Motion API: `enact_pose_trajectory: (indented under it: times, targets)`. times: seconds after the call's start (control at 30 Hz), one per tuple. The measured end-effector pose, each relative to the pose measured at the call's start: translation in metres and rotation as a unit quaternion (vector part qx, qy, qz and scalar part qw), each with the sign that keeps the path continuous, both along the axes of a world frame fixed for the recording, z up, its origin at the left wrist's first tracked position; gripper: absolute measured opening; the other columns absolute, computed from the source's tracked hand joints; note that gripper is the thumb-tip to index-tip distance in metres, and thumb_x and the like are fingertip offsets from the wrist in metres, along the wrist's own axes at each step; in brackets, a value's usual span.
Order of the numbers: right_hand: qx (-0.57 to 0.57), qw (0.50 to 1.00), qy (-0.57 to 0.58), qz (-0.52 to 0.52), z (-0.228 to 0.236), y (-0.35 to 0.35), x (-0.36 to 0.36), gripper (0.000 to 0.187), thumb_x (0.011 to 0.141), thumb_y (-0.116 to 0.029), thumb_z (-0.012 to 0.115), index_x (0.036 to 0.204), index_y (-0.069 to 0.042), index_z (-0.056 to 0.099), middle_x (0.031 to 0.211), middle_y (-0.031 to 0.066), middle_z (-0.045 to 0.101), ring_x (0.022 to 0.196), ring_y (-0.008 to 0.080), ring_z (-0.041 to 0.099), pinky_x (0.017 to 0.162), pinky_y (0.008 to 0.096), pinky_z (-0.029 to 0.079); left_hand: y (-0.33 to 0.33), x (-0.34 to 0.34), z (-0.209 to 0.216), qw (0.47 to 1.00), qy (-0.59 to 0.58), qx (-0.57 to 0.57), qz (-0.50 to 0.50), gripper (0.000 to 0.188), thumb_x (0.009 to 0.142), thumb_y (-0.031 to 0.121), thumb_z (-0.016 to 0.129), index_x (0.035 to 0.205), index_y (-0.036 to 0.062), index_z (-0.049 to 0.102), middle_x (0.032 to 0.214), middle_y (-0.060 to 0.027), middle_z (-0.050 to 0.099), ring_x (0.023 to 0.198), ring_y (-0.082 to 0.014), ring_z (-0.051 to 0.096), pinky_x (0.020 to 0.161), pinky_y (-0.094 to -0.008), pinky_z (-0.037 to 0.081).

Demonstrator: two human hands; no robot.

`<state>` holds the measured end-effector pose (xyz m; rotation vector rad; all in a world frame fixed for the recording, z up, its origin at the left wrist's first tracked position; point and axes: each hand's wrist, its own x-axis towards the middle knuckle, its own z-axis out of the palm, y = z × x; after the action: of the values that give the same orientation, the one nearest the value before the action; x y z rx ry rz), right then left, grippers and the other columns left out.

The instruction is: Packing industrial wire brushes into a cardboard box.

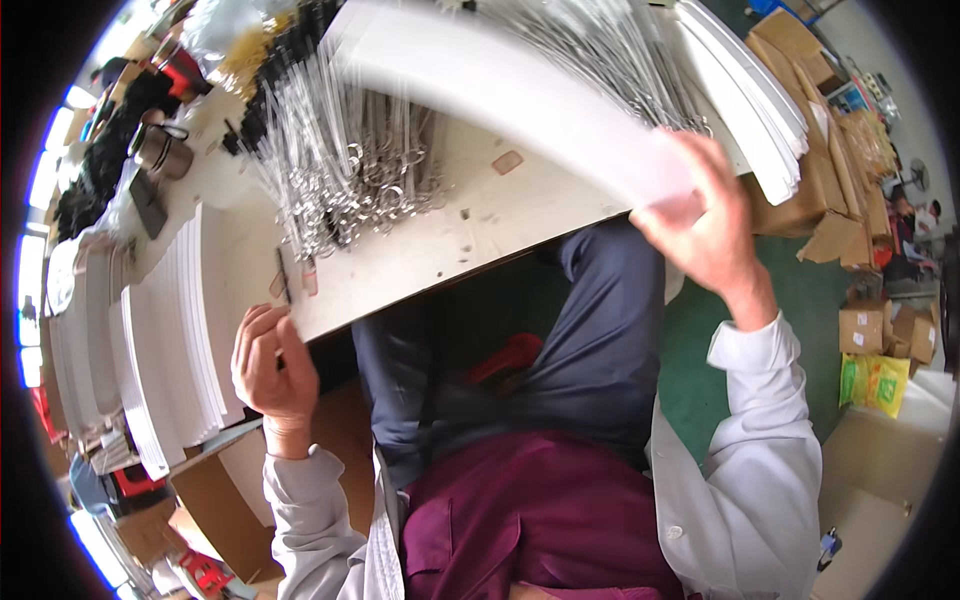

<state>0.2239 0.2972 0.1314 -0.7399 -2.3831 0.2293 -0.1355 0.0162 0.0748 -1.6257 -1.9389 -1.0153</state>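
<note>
A long white carton strip (540, 100), smeared by motion, slants over the table from the upper left. My right hand (705, 205) is closed on its near right end, thumb on one side and fingers on the other. At the table's front left edge hovers my left hand (272, 365). Its fingers are loosely bent with the thumb apart, and nothing shows in it. A thin dark rod (283, 272) lies just beyond its fingertips. Beneath the raised strip, a heap of thin metal rods with looped ends (350, 180) spreads over the pale table (420, 250).
Left of my left hand stand rows of white folded cartons (175, 340). More white strips (750, 100) are stacked at the right end, beside brown cardboard boxes (825, 190). A second rod bundle (620, 60) lies farther back. A metal mug (162, 148) stands at the back left.
</note>
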Motion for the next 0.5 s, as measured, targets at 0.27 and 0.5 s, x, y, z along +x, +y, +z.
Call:
enact_pose_trajectory:
  times: [0.27, 0.5]
  targets:
    - [-0.091, 0.97, -0.087, 0.21, -0.03, -0.065, -0.075, 0.068, 0.075, -0.005, 0.078, 0.139, 0.002, 0.055, 0.13, 0.0163, 0.054, 0.116, 0.0343, 0.062, 0.101, 0.0406, 0.053, 0.033, 0.09, 0.035, 0.97, 0.017, -0.196, -0.144, 0.07, 0.072, 0.016, 0.085, 0.135, -0.0023, 0.059, 0.148, -0.0265, 0.05, 0.132, -0.0453, 0.051, 0.112, -0.0562, 0.041]
    - [-0.041, 0.961, -0.097, 0.254, -0.043, -0.08, -0.093, 0.064, 0.074, -0.003, 0.077, 0.135, 0.006, 0.057, 0.128, 0.0164, 0.054, 0.115, 0.0322, 0.061, 0.102, 0.0394, 0.052, 0.059, 0.079, 0.008, 0.956, 0.0, -0.238, -0.172, 0.076, 0.077, 0.013, 0.081, 0.141, -0.0071, 0.048, 0.135, -0.0268, 0.055, 0.124, -0.0448, 0.054, 0.11, -0.0505, 0.043]
